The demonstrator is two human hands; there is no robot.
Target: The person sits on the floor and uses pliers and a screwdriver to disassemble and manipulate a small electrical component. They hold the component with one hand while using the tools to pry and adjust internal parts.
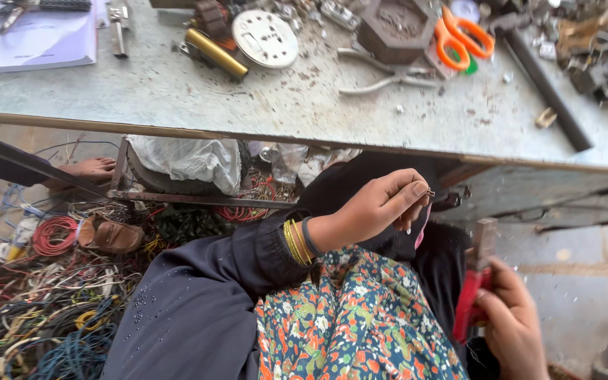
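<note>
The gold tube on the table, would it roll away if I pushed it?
Probably, yes. The gold tube looks round and smooth and lies on its side on the flat table, so a sideways push would likely roll it. It shines like metal, so it is probably stiff and fairly heavy. The round metal disc beside it might stop it.

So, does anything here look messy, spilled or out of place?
Yes. Small metal bits and filings lie scattered over the grey workbench, around the orange scissors and pliers. On the floor at left, a tangle of coloured wires is heaped loosely. The left hand pinches a tiny part; the right hand holds a red tool.
</note>
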